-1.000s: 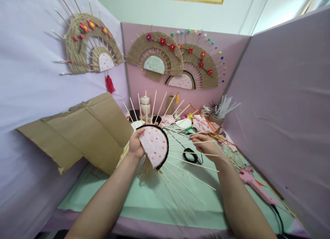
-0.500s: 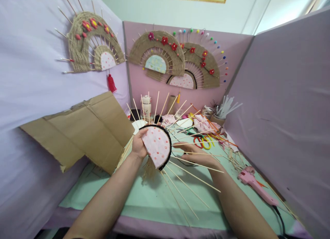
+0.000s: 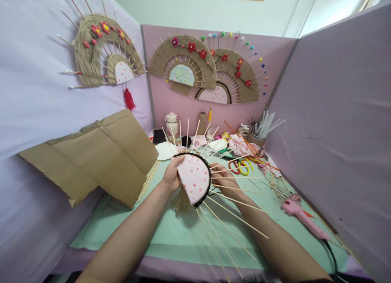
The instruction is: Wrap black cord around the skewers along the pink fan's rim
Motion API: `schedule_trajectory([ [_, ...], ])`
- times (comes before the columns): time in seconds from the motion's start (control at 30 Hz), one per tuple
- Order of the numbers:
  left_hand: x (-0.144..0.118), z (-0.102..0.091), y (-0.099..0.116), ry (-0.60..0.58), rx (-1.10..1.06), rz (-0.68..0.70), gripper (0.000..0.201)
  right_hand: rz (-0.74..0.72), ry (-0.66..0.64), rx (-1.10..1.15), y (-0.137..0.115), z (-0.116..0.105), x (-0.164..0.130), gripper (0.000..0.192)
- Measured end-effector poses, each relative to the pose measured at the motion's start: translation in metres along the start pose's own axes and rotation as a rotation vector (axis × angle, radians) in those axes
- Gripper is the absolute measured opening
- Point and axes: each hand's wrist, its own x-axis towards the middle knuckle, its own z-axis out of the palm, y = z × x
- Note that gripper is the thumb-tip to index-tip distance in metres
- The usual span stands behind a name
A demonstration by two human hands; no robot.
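Note:
A half-round fan piece (image 3: 194,178) with pink spotted fabric, a black cord rim and long thin wooden sticks fanning outward is held up over the table, tilted. My left hand (image 3: 172,174) grips its straight edge, thumb on the fabric front and the other fingers behind. At the opposite, curved side, my right hand (image 3: 224,179) closes in at the black rim among the sticks, its fingertips partly hidden by them. A strand of black cord hangs near that hand. Below my left hand dangles a bundle of tan twine (image 3: 182,200).
Folded cardboard (image 3: 100,156) leans at the left. Scissors (image 3: 240,166), pink fabric scraps (image 3: 240,144) and white ovals (image 3: 165,151) lie behind the fan. A pink glue gun (image 3: 304,216) with its cable rests at right, near loose sticks. Finished fans (image 3: 186,51) hang on the partitions.
The fan piece and my left hand have shifted slightly right and down. My right hand has moved left, from apart among the sticks to the black rim.

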Motion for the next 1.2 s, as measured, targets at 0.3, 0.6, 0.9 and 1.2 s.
schedule_trajectory([
  [0.3,-0.006,-0.003,-0.005,-0.121,0.211,-0.171,0.026,-0.056,0.122,-0.01,-0.01,-0.008,0.0,0.031],
  [0.6,-0.007,-0.005,-0.001,-0.156,0.205,-0.031,0.024,-0.138,0.135,0.026,-0.018,-0.014,0.002,0.027],
  [0.9,-0.012,0.003,0.009,-0.063,0.107,0.104,0.026,-0.17,0.076,-0.068,-0.017,-0.025,0.002,0.021],
  [1.2,-0.008,0.004,0.007,0.021,0.08,0.197,0.022,-0.16,0.065,0.0,-0.025,-0.021,-0.003,0.022],
])
